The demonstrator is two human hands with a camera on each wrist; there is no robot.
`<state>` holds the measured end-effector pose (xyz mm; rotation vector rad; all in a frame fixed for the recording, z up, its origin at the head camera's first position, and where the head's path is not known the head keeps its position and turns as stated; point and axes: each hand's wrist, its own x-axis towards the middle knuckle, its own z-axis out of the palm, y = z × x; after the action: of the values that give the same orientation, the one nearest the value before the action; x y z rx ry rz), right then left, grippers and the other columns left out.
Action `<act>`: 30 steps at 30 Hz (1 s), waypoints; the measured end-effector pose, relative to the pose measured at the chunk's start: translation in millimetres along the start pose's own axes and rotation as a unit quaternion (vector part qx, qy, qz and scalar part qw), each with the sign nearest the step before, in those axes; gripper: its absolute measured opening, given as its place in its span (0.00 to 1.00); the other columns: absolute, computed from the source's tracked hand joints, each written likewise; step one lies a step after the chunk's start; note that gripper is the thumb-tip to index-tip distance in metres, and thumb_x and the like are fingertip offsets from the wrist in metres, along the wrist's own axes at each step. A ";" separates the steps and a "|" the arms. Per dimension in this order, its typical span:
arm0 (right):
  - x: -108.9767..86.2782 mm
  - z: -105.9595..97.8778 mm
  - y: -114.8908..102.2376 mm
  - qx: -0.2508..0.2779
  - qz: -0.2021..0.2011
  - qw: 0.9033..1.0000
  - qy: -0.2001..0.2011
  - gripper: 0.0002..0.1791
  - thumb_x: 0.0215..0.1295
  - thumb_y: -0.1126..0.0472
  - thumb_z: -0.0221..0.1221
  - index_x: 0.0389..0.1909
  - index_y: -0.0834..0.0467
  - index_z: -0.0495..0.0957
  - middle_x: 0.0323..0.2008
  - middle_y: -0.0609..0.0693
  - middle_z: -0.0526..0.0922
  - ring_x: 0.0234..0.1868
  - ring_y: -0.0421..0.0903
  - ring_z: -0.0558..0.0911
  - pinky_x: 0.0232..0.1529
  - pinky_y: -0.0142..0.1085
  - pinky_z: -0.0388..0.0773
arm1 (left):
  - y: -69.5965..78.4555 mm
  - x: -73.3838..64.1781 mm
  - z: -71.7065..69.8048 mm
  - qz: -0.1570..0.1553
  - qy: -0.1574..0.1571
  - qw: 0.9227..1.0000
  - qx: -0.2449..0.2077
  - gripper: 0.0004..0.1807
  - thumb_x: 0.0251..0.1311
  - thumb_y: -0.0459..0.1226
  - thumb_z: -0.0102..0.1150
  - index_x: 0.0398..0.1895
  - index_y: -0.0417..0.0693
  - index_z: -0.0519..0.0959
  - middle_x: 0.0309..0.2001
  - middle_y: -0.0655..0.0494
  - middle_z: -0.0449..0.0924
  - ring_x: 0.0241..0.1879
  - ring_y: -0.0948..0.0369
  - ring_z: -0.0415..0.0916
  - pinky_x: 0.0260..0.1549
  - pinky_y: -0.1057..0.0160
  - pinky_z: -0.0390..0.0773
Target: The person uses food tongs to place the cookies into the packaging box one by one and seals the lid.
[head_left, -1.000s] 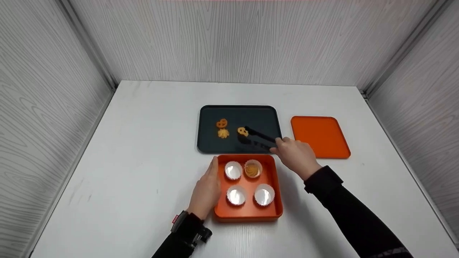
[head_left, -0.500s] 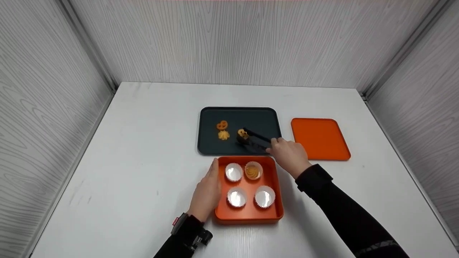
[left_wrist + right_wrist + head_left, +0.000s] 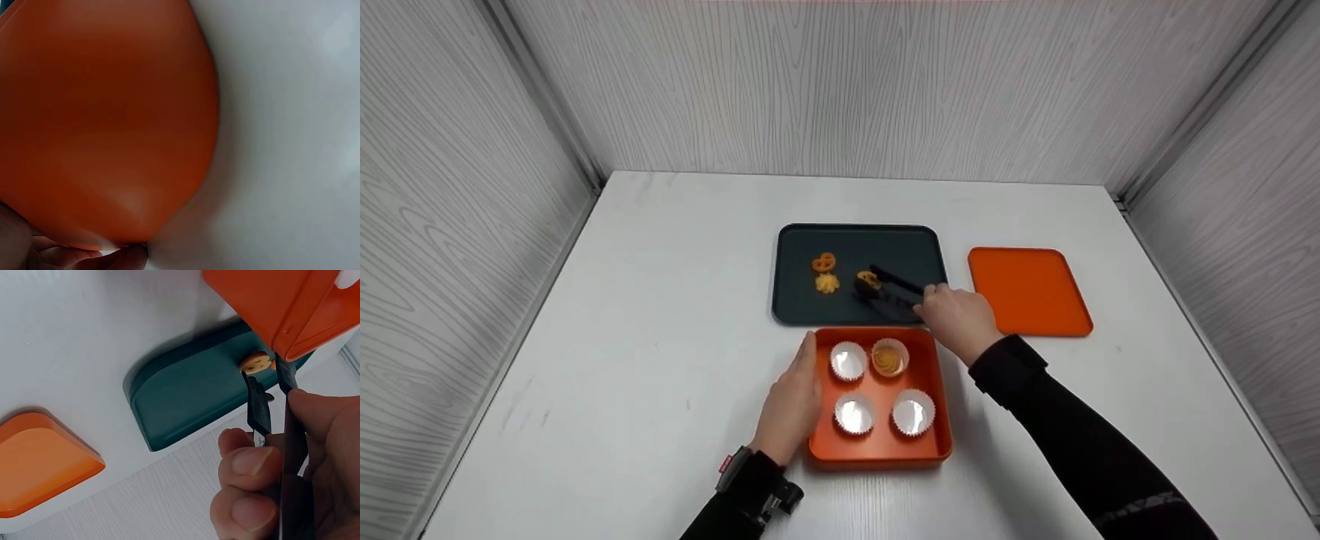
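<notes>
My right hand [image 3: 956,315] grips a pair of black tongs [image 3: 297,495]. The tong tips stand around a round yellow cookie with holes [image 3: 256,363] over the dark green tray [image 3: 877,238]; the lower tip partly hides the cookie in the head view. Whether the tips squeeze it, I cannot tell. My left hand [image 3: 789,409] rests along the left wall of an orange box [image 3: 877,450], its upper finger straight in the head view. Inside the box stand white paper cups [image 3: 854,412], and the back right one holds a swirled cookie [image 3: 886,360].
On the tray's left part lie a small pretzel [image 3: 824,262] and a flower-shaped cookie [image 3: 827,283]. An orange square tray or lid [image 3: 1031,292] lies to the right of the dark tray. Wood-patterned panels [image 3: 840,90] enclose the white table [image 3: 660,300] at the back and sides.
My right hand has shifted a little to the left with the tongs. The tong tips have come closer around the round cookie, which shows less now. My left hand stays on the box.
</notes>
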<state>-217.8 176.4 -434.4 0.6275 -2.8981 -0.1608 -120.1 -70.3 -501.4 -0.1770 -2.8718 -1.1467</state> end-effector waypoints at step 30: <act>1.5 14.2 27.5 0.107 0.042 0.993 -0.012 0.12 0.72 0.57 0.63 0.34 0.61 0.86 0.20 0.53 0.80 0.26 0.54 0.83 0.32 0.47 0.85 | 0.4 1.6 0.2 -0.011 -0.006 1.000 0.001 0.33 0.76 0.31 0.48 0.81 0.38 0.53 0.77 0.45 0.61 0.69 0.49 0.70 0.67 0.49 0.71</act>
<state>-232.9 201.7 -444.2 0.5369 -2.9819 0.1562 -121.7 -69.7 -501.1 -0.1520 -2.8928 -1.1517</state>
